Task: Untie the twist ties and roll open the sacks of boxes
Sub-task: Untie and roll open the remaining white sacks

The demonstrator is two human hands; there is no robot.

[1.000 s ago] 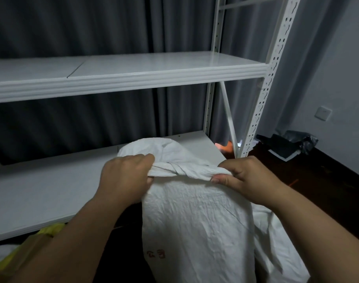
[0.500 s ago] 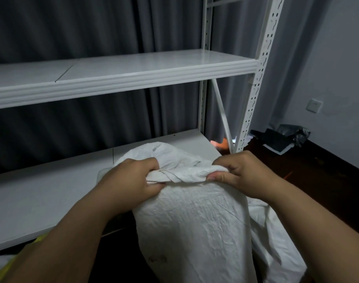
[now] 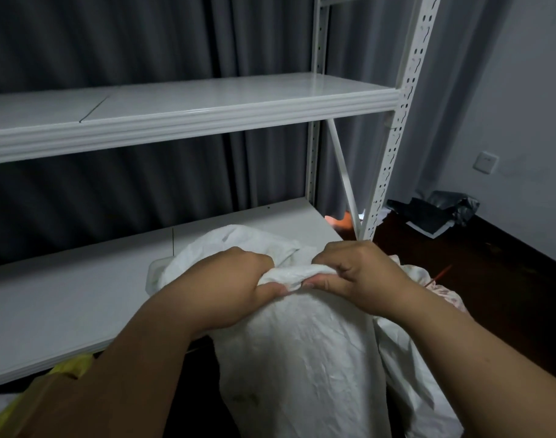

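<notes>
A white woven sack (image 3: 302, 358) stands upright in front of me, against the lower shelf (image 3: 65, 298) of a white metal rack. Its top edge is bunched into a thick roll (image 3: 297, 275) between my hands. My left hand (image 3: 229, 286) grips the left end of that roll, thumb underneath. My right hand (image 3: 358, 273) pinches the right end, fingers curled over it. The sack's loose mouth (image 3: 238, 245) flops back onto the shelf behind my hands. No twist tie and no boxes are visible; the sack's contents are hidden.
The rack's upper shelf (image 3: 207, 102) and its perforated post (image 3: 393, 147) stand close behind the sack. More white sacking (image 3: 428, 384) lies to the right. A yellow bag (image 3: 58, 371) sits lower left. Black bags (image 3: 440, 213) lie on the dark floor by the wall.
My hands have moved closer together along the sack's top, and the twisted edge is now bunched into a shorter, thicker roll. The view has shifted slightly left and down.
</notes>
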